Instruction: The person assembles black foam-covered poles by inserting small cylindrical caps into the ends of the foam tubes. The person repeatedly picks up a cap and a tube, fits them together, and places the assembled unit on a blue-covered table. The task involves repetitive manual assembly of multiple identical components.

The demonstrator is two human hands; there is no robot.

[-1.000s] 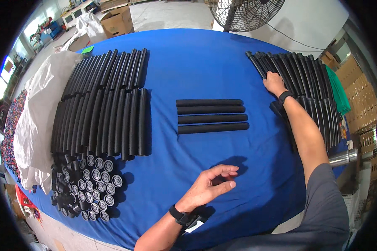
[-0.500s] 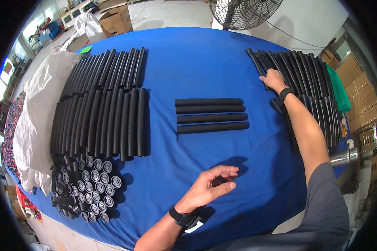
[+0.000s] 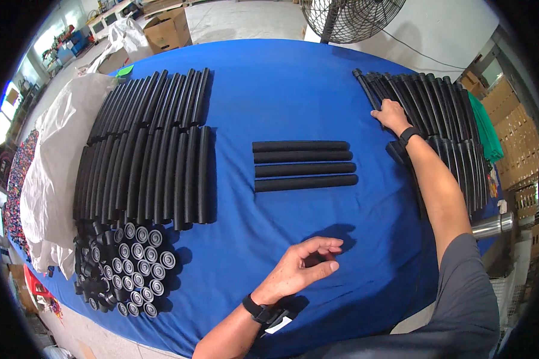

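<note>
While R hand (image 3: 393, 118) is on the edge tube (image 3: 367, 91), L hand (image 3: 302, 264) is empty

Edge tube = leftmost of the R pile (image 3: 440, 107), right side of table. Long axis runs away from the person, far end tipped a bit left; that end sticks out beyond the R fingers, up-left of them. R hand is right at it; L hand is well apart, closer to the body.

R fingers: curled down over tube, thumb to the left, touching afaict. Tips hidden, can't tell if gripped.

L fingers: half-curled, thumb parted, nothing held, over blue cloth (image 3: 269, 90). Nearest thing: 4 black tubes (image 3: 304, 170), side by side, crosswise, mid-table.
</note>
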